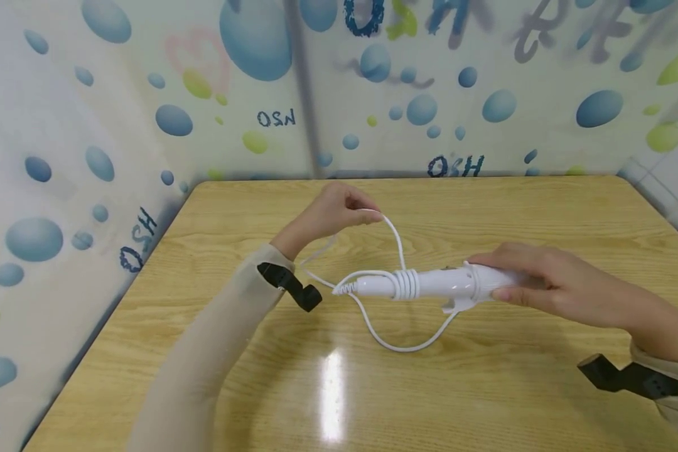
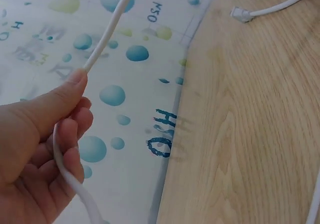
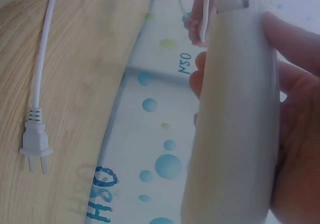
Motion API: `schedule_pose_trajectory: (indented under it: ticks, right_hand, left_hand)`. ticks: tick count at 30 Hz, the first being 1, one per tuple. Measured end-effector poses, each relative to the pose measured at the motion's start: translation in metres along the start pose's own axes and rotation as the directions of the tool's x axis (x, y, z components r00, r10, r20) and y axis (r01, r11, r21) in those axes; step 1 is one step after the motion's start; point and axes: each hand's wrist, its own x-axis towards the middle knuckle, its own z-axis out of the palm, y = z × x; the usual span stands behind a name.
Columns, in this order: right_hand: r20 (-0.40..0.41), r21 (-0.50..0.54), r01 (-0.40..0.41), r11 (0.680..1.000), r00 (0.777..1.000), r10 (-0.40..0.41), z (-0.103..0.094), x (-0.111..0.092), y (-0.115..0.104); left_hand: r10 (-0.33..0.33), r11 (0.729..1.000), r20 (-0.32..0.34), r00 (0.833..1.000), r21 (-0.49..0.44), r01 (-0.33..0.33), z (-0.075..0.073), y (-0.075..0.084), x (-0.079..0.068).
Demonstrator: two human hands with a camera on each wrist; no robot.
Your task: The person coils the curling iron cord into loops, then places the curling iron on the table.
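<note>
A white hand-held appliance [image 1: 441,284], a smooth tube shaped like a curling iron, is held over the wooden table. My right hand [image 1: 548,282] grips its thicker end, thumb on the near side; the right wrist view shows the white body [image 3: 235,109] against the palm. Several turns of white cord [image 1: 408,284] are wound round the narrower part. My left hand [image 1: 344,207] pinches a length of the same cord [image 2: 107,36] between thumb and fingers, to the left of the appliance and farther back. The cord's two-pin plug [image 3: 36,139] shows over the tabletop in the right wrist view.
The wooden table [image 1: 260,389] reaches back to a wall [image 1: 339,113] printed with blue and green drops. A slack loop of cord [image 1: 403,349] hangs on the near side of the appliance. Black wrist cameras [image 1: 290,287] are strapped to both sleeves.
</note>
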Motion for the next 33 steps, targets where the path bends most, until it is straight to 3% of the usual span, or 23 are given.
schedule_pose_trajectory:
  ticks: [5, 8, 15, 24, 33]
  right_hand:
    - [0.054, -0.049, -0.022, 0.999, 0.998, 0.025, 0.001, 0.004, 0.001]
    - [0.099, -0.076, -0.047, 0.996, 0.994, 0.055, 0.002, 0.008, 0.002]
    - [0.167, -0.174, -0.068, 0.982, 0.981, 0.098, 0.006, 0.019, 0.007]
    - [0.084, -0.332, -0.163, 0.929, 0.976, 0.202, 0.01, 0.024, 0.012]
    - [-0.067, -0.368, -0.279, 0.887, 0.959, 0.274, 0.01, 0.028, 0.012]
  left_hand:
    - [-0.09, 0.99, -0.101, 0.991, 0.102, 0.101, -0.001, 0.008, -0.003]
    - [-0.082, 0.99, -0.094, 0.992, 0.109, 0.093, 0.0, 0.013, -0.005]
    - [-0.013, 1.0, -0.034, 0.999, -0.014, 0.012, 0.006, 0.036, -0.007]
    - [-0.021, 0.994, -0.069, 0.997, -0.108, 0.014, 0.014, 0.066, -0.02]
    - [0.005, 0.992, -0.114, 0.994, -0.124, -0.019, 0.021, 0.086, -0.033]
